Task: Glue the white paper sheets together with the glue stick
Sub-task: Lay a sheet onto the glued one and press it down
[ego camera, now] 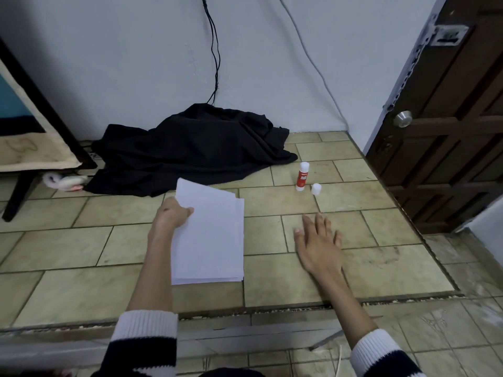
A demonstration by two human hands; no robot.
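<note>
Tiled floor (81, 240): left hand (170, 216) grips paper sheets (212, 240) (right hand (318, 240) flat)

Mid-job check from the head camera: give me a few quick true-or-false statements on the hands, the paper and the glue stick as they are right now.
1. The left hand grips the white paper sheets at their left edge. True.
2. The right hand holds the glue stick. False: it lies flat and open on the tiled floor, apart from the glue stick.
3. The glue stick stands upright with its cap off. True: the white cap sits on the floor beside it.
4. The glue stick stands on top of the paper. False: it stands on the floor, beyond the sheets and to their right.
5. A black cloth lies against the wall. True.
</note>
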